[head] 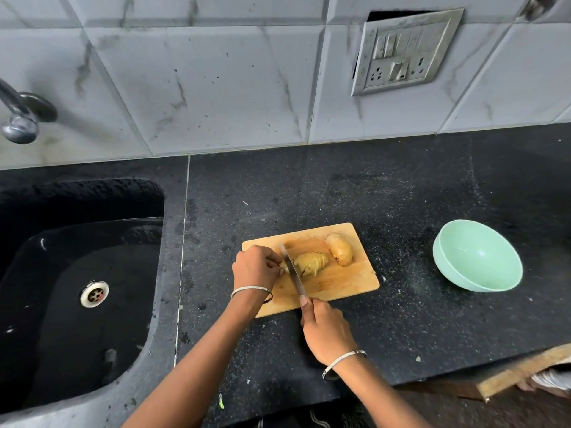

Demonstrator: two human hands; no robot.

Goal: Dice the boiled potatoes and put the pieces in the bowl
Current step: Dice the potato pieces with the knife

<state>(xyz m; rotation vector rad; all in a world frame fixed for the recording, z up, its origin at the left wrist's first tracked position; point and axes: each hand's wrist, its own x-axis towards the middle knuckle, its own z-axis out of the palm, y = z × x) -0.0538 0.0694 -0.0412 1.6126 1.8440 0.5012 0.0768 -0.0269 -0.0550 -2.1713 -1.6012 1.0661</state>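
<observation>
While your right hand (325, 333) is gripping the knife (292, 271), your left hand (255, 267) is pinching the end of the sliced potato (311, 263) on the cutting board (346, 282), whole potato (339, 249) lying just beside it, green bowl (463, 242) sitting apart on the tabletop (401, 196).

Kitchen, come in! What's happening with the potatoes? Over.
Left hand holds sliced potato; right hand grips knife, blade on it. Second potato whole on cutting board. Green bowl empty, to the right. Nothing in the way.
</observation>
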